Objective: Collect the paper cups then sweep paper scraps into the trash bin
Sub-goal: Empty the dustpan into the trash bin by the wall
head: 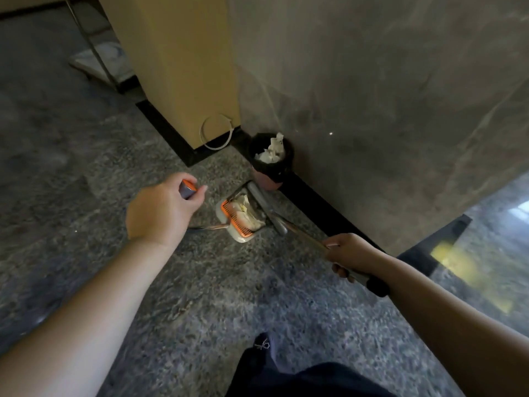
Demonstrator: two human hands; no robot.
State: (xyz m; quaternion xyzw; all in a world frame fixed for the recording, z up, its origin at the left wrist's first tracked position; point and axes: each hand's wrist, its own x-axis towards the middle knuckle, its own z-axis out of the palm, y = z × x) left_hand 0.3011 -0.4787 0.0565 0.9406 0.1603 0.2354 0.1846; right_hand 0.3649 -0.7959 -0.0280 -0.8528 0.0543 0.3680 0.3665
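grey speckled stone floor [86, 156] fills most of the head view, meeting a grey marble wall [372, 96] with a black skirting at its foot. the left hand [163, 209] has its grip closed round the grey and orange top of a long dustpan handle [187, 189], thumb stretched forward past it. the handle's thin rod runs down to the dustpan [239, 220], a pale tray with an orange comb edge, which sits on the floor just in front of the trash bin [270, 161]. crumpled paper scraps [247, 210] lie inside the dustpan. the right hand [350, 255] has its grip curled round the broom handle [303, 230], whose dark end sticks out behind the wrist. the grey broom head [266, 206] lies against the far side of the dustpan, beside the scraps. the trash bin, lined with a black bag, stands against the skirting in the corner, and white crumpled paper [272, 151] shows in its mouth. left of the bin rises a tan cabinet [177, 61] with a looped white cable [217, 136] at its base. a dark shoe [262, 349] shows at the bottom edge.
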